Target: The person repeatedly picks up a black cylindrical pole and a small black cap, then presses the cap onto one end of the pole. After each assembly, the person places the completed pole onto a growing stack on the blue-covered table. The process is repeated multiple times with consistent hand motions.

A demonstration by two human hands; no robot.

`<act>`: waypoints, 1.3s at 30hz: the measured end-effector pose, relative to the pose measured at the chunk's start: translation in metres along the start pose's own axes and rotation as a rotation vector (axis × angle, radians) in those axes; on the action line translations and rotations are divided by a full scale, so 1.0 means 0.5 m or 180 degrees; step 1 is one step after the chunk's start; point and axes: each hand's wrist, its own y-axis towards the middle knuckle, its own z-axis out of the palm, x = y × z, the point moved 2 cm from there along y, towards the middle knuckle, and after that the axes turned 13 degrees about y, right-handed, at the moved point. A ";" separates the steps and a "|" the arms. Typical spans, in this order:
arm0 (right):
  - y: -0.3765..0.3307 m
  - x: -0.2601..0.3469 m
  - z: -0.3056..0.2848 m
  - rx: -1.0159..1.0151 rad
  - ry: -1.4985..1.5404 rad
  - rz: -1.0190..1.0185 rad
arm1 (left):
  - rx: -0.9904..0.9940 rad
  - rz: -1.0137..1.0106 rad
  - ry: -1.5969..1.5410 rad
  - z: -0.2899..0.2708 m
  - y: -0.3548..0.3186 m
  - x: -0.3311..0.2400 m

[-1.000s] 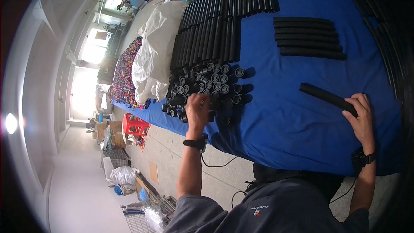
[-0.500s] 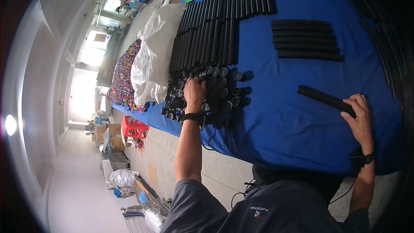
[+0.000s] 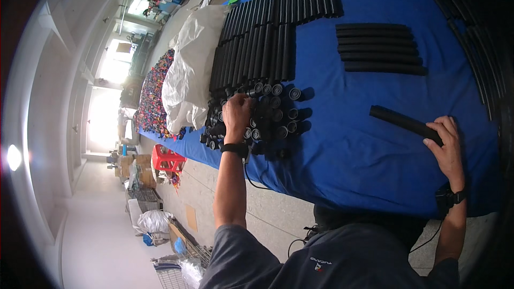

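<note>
My right hand [image 3: 447, 147] is wrapped round the near end of a black tube [image 3: 399, 119], whose other end points to the far left over the blue cloth. My left hand [image 3: 237, 115] reaches down into a heap of short round black caps [image 3: 292, 127], some showing pale ringed faces. Its fingers are bent and pressed together among the caps; what they hold, if anything, is hidden. Just beyond the heap lie close rows of black tubes [image 3: 278, 56]. A separate group of several black tubes [image 3: 380, 48] lies on the cloth between the rows and the far right.
The blue cloth [image 3: 342, 144] covers the long table. More thin black tubes [image 3: 471, 48] lie along its right side. A white plastic bag [image 3: 187, 75] and a pile of small multicoloured pieces [image 3: 154, 96] sit left of the heap. On the floor stands a red stool [image 3: 167, 159].
My left hand has shifted slightly left within the heap of caps, its wrist moving along. My right hand and the tube in it stay in place.
</note>
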 end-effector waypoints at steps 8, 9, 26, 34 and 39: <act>0.001 0.011 -0.001 -0.0013 -0.0033 -0.0079 | -0.0150 -0.0146 0.0995 0.030 0.042 -0.010; 0.001 0.010 -0.001 -0.0016 -0.0036 -0.0060 | -0.0202 -0.0112 0.1023 0.029 0.043 -0.015; 0.000 0.004 0.001 -0.0014 -0.0015 0.0015 | -0.0133 -0.0229 0.0683 0.036 0.054 -0.023; 0.001 0.006 0.000 -0.0005 -0.0006 0.0071 | -0.0011 -0.0439 0.0878 0.032 0.061 -0.034; 0.001 0.007 -0.001 -0.0031 -0.0073 -0.0028 | -0.0246 -0.0249 0.0804 0.049 0.065 -0.040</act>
